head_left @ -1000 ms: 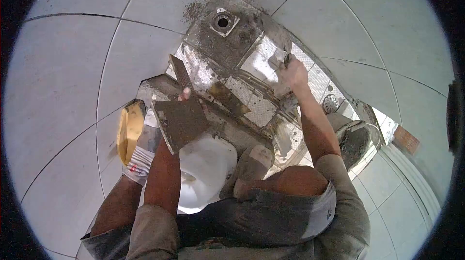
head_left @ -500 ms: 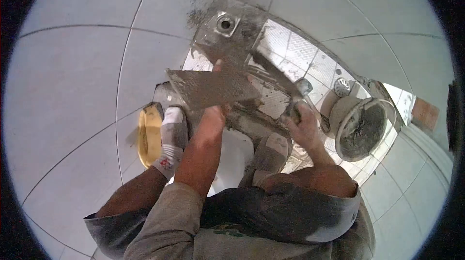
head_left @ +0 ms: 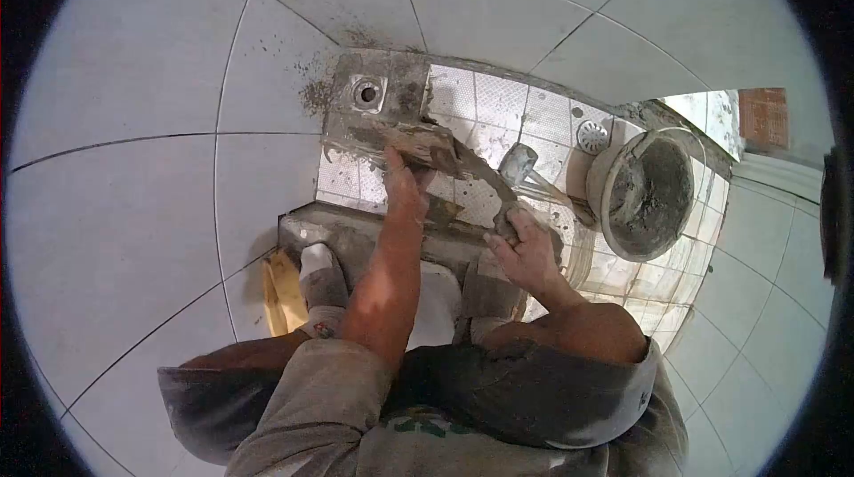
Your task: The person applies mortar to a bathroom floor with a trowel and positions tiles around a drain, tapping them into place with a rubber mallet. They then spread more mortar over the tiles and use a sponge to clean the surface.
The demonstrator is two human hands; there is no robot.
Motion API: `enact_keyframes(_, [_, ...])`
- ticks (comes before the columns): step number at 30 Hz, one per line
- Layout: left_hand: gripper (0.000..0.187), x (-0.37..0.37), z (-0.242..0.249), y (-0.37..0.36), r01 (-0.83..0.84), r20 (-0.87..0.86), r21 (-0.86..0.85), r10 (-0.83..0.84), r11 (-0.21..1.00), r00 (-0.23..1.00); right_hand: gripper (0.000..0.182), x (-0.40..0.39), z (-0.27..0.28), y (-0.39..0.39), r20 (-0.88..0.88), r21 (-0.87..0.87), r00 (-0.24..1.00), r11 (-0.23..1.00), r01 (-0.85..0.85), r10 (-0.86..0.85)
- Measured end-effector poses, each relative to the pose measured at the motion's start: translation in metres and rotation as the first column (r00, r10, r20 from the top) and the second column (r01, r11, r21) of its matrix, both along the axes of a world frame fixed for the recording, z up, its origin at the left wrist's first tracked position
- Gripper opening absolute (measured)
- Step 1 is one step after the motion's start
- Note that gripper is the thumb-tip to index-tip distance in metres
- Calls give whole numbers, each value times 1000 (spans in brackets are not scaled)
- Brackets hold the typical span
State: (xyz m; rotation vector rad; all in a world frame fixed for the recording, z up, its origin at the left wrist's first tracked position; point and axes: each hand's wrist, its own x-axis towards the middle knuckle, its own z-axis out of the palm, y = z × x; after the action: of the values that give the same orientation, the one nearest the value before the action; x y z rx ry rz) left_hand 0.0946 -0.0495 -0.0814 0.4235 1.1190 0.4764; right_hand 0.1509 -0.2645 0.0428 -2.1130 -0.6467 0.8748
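Note:
My left hand (head_left: 405, 182) holds a tile (head_left: 414, 141) from below, its fingers closed at the near edge. The tile is coated in grey mortar and seen nearly edge-on, just in front of the square drain (head_left: 367, 95). In my right hand (head_left: 527, 255) is the handle of a mortar-covered trowel (head_left: 482, 173). Its blade slants up and left to the tile's right end; whether they touch is unclear.
A mallet (head_left: 518, 163) lies on small white floor tiles, right of the trowel. Beyond it stand a mortar bucket (head_left: 648, 197) and a round drain grate (head_left: 592, 135). A yellow object (head_left: 283, 293) is beside my left foot. Tiled walls surround the floor.
The tile's broad ridged face has tilted to nearly edge-on, and my left hand has moved farther forward with it. The view has shifted. The trowel is still in my right hand.

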Motion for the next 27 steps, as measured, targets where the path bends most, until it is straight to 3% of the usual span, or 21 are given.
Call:
enact_keyframes(2, [53,-1,0,0,47,-83,10,-46,999,996,30,-1,-5,-7,103,17,994,999,-35,33])
enact_keyframes(5, [53,-1,0,1,27,18,-31,-26,999,999,39,-7,-14,-23,90,3,996,1000,-23,23])
enact_keyframes(7, [53,2,10,3,10,-168,-59,-19,998,986,34,-9,-4,-27,54,7,998,1000,26,-26])
enact_keyframes(8, [52,-4,-2,4,49,-16,65,-48,997,999,28,-11,2,-32,21,12,997,997,79,-79])
enact_keyframes(10, [58,-30,-57,24,152,88,273,-182,950,979,27,-15,5,-57,93,19,991,995,99,-100])
enact_keyframes(11, [61,-27,-51,28,171,51,253,-190,952,980,26,-17,7,-71,141,58,988,997,53,-61])
enact_keyframes(12, [64,-25,-44,31,190,16,232,-199,954,980,23,-19,13,-86,118,38,986,993,114,-118])
enact_keyframes(13, [63,-10,-2,33,146,-16,101,-145,984,989,23,-18,21,-100,128,18,980,988,151,-152])
enact_keyframes(15, [63,-20,-5,47,227,-142,171,-204,959,969,22,-6,34,-122,86,35,882,887,461,-462])
enact_keyframes(17, [62,-17,12,48,228,-162,176,-200,958,966,33,20,47,-151,100,-145,791,778,612,-603])
enact_keyframes(19, [62,-16,21,52,225,-185,188,-191,956,964,35,49,25,-202,400,-368,812,738,566,-424])
enact_keyframes(20, [60,-15,20,54,183,-170,178,-153,967,973,33,65,15,-219,432,-468,839,713,523,-331])
enact_keyframes(22, [58,-26,4,68,141,-153,165,-116,976,981,31,93,-4,-232,437,-644,883,627,439,-170])
enact_keyframes(24, [48,-46,-30,95,263,21,77,-265,962,964,32,117,-22,-235,413,-717,904,571,400,-114])
enact_keyframes(25, [48,-46,-24,90,267,21,80,-270,960,963,30,128,-31,-234,361,-771,931,545,331,-55])
enact_keyframes(27, [44,-41,-12,78,140,0,173,-142,975,990,28,148,-53,-239,309,-815,951,515,266,-4])
